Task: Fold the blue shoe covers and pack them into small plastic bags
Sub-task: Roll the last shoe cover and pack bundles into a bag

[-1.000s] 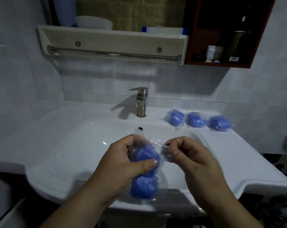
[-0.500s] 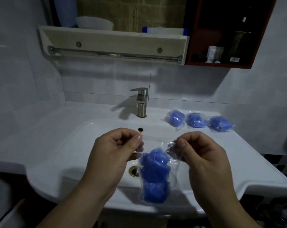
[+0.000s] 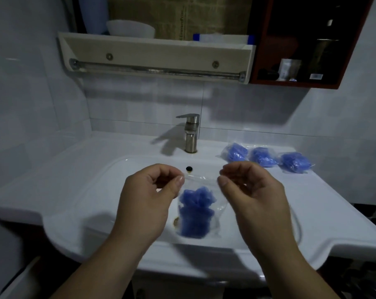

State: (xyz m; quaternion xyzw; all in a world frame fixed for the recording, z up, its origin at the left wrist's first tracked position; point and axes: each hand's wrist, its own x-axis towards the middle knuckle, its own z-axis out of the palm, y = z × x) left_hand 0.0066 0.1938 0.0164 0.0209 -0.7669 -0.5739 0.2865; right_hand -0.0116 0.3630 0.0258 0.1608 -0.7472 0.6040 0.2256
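Since 0.5 s ago: both hands moved apart and the bag swung from a tilt under the right hand to hang straight between the two. Left fingers [image 3: 179, 182], thumb against forefinger, pinch the left top corner of the plastic bag [image 3: 201, 178]; right fingers [image 3: 222, 181] pinch the right top corner the same way, the other fingers on each side loosely curled. Bag mouth is drawn into a taut, nearly level line between the two pinches. Whether the mouth is sealed cannot be told, since the film is clear and slightly blurred. Left hand [image 3: 146, 199] and right hand [image 3: 256, 197] are at about equal height, apart from each other, forearms entering from the lower edge. Blue shoe covers [image 3: 195, 214] sit bunched in the lower part of the bag, which hangs in the air over the basin of the white sink [image 3: 79, 175], in front of the drain [image 3: 175, 221] and below the overflow hole [image 3: 189, 168]. Three packed bags [image 3: 262, 157] with blue contents lie in a row on the sink's back right ledge, just beside one another, right of the steel faucet [image 3: 191, 134]. On the wall above: a pale shelf [image 3: 156, 50] with a rail beneath and a white bowl [image 3: 130, 28] on top; a dark red cabinet [image 3: 264, 39] just right of it.
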